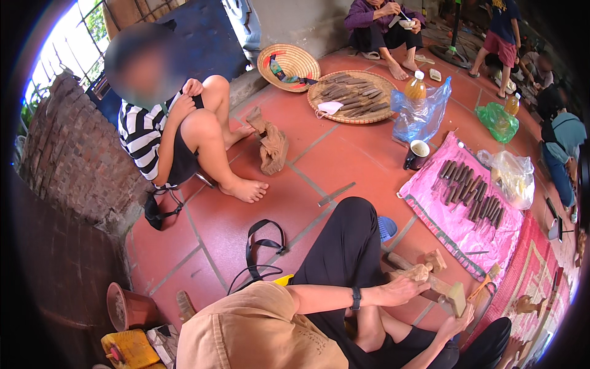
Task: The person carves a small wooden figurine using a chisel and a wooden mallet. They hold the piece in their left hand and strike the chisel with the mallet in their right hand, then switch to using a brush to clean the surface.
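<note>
My left hand [402,290], with a dark band on its wrist, is closed over a rough carved piece of wood [420,272]. Beneath it runs a long wooden bar [437,285], and at the bar's end is a pale squared wooden block [456,299]. Just below this block my right hand [455,324] has its fingers bent; what they grip is hidden. Another chunk of carved wood [435,261] sits beside the bar. My tan sleeve and dark-trousered legs fill the lower middle.
A pink cloth [439,243] bears rows of dark tools [470,190]; a mug [417,155] stands behind it. Farther off lies a round woven tray [362,120] of tools. A person in stripes [144,144] sits at left near carved wood [270,150]. Bottles, bags and other people are behind.
</note>
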{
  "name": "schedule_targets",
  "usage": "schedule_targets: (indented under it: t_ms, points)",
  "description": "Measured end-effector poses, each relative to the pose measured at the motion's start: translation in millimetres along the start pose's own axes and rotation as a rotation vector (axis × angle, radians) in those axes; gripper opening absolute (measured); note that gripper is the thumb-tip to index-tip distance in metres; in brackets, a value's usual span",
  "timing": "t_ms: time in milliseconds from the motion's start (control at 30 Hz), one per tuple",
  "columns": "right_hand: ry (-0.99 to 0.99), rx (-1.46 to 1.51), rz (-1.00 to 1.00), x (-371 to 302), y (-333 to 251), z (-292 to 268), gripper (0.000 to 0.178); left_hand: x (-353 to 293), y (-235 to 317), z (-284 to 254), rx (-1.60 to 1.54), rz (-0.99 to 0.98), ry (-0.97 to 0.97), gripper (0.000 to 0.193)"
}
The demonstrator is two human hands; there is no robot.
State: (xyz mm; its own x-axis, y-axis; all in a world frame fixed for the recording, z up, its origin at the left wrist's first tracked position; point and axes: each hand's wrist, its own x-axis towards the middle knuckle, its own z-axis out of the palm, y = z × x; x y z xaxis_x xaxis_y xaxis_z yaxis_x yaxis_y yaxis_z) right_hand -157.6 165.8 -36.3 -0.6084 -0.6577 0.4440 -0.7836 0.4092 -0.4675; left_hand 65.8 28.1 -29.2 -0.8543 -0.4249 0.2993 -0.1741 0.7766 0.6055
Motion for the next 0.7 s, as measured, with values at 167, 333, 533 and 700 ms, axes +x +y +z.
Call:
schedule_targets:
  t_ms: [167,333,533,700]
  points:
    - [0.022,0.212,-0.037,1.6,-1.3,1.9,0.021,1.9,-2.3,1.8,-0.020,0.006,-0.016,0.051]
    - [0.071,-0.053,-0.108,5.6,-9.0,-10.2,0.025,-3.0,-7.2,8.6,-0.050,-0.064,0.116,0.049]
    - [0.231,0.246,0.121,-11.6,13.7,18.0,0.030,-4.7,-13.1,4.6,-0.091,-0.210,-0.027,0.053]
    - [0.067,0.689,0.221,-0.6,-17.1,6.6,0.011,-5.2,-6.2,-7.8,-0.157,-0.153,0.181,0.064]
